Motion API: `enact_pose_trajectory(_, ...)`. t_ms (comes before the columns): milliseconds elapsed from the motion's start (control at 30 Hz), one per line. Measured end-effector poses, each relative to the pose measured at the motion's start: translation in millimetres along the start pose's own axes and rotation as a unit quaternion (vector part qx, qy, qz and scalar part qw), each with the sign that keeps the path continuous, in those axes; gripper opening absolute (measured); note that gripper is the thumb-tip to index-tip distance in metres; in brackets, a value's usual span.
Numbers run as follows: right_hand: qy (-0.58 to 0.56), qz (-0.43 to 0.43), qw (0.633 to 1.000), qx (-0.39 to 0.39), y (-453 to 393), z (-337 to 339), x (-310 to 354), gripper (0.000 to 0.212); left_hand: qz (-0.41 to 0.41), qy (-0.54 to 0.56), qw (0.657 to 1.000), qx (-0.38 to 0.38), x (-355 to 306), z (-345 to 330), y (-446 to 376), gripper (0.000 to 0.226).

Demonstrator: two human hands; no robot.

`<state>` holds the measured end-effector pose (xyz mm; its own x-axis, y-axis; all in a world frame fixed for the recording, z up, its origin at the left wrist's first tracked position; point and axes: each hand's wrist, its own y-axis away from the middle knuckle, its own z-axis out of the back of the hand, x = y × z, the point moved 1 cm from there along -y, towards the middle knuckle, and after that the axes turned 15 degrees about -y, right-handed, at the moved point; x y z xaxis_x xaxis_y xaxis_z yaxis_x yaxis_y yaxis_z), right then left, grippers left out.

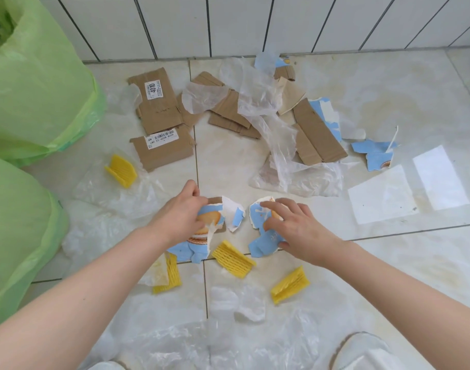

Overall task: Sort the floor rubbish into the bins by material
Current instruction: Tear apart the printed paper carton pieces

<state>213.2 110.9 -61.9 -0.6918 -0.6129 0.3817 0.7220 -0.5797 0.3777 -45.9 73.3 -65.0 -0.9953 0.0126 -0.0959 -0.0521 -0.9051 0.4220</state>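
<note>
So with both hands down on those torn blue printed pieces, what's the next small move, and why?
Probably close the right hand on the blue piece under it and lift. The left hand already grips its printed piece, while the right hand's fingers only rest spread on theirs. Both could then go to a green-bagged bin.

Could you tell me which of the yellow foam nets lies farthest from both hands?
The foam net at upper left, beside the labelled cardboard; the other three lie close below the hands.

Matt brown cardboard (159, 108) — glossy floor tiles (388, 263) — crinkled clear plastic film (276, 145), yellow foam netting (232, 259).
</note>
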Motion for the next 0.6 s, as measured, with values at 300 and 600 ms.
enact_pose_trajectory(300,0.031,-0.024,0.997,0.073,-23.5,7.0,1.8,0.057,0.069,0.15,0.986,-0.016,11.9,22.2,-1.7,0.037)
enact_pose_trajectory(600,0.066,-0.05,0.994,0.072,-34.8,13.0,2.6,0.098,0.085,0.262,0.961,0.004,15.8,42.7,-15.6,0.069)
